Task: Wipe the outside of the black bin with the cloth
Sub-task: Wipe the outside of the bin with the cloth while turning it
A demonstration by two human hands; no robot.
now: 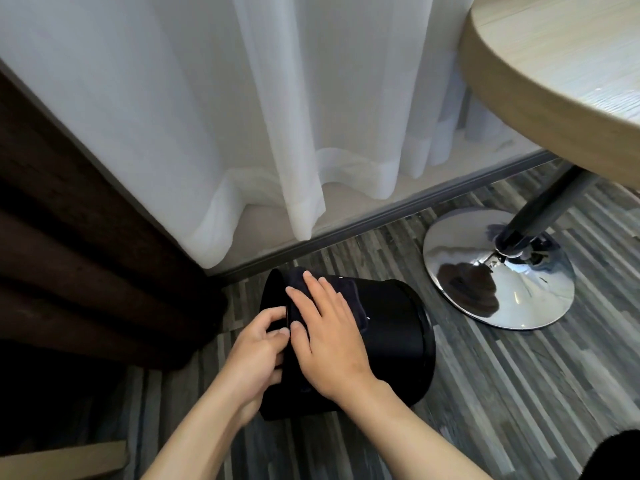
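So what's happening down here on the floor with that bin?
A person is cleaning a black bin that lies tipped on its side on the striped floor. The left hand grips the bin's rim to steady it, while the right hand presses a dark cloth flat against the outer wall. A chrome table base stands nearby.

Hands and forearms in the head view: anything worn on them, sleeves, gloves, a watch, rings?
Nothing worn that shows. The left hand and right hand are bare, no gloves, rings or watch visible, and both forearms are uncovered down to the frame edge, no sleeves.
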